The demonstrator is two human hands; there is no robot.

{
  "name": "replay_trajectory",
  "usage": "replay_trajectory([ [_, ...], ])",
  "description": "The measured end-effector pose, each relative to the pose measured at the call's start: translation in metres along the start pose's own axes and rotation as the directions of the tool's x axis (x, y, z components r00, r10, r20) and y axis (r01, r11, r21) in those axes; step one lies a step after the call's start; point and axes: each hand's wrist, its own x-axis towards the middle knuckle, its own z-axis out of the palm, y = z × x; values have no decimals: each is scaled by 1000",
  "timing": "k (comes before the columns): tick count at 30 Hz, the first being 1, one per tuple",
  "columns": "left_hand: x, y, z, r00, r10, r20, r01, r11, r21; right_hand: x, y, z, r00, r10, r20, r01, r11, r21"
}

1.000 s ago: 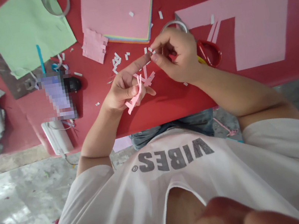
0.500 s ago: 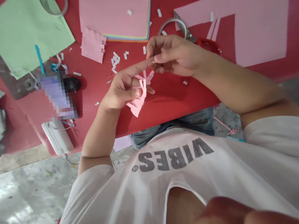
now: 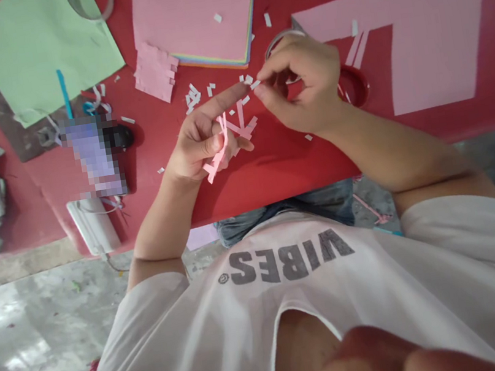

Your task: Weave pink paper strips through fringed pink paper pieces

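On the red table (image 3: 300, 165), the left hand (image 3: 204, 142) keeps pink paper strips (image 3: 223, 149) clamped in its fingers; the right hand (image 3: 302, 84) has drawn back a little, and its fingertips (image 3: 260, 75) seem to pinch a tiny paper scrap (image 3: 255, 84) just beside the left forefinger (image 3: 228, 98); the hands are near but apart; the scissors (image 3: 352, 86) are partly hidden behind the right hand; a pixelated object (image 3: 91, 153) cannot be made out.

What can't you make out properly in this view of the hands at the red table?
All in the head view:
Blurred: the pixelated object; the pixelation hides what it is.
Too small: the white paper scrap at the right hand; it cannot be told whether it is held.
Hidden: most of the red-handled tool, behind the right hand.
Hidden: parts of the pink paper strips, behind the left hand.
Cut off: the clear ring, by the top edge.
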Motion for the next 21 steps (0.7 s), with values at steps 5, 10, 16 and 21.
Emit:
replay_trajectory([
  [5,-3,-6,-3,1000,-22,-12,22,1000,13,0,-1,2,998,-3,71,12,992,-126],
  [10,-4,-10,-5,996,-70,-50,71,997,19,4,-11,0,998,-62,-32,57,989,-136],
  [16,2,-16,-6,989,9,-150,6,995,103,8,-14,-2,994,-85,-76,80,994,-69],
  [21,9,-25,-14,987,149,-62,-123,942,313,5,4,5,983,-176,-59,158,960,-231],
])
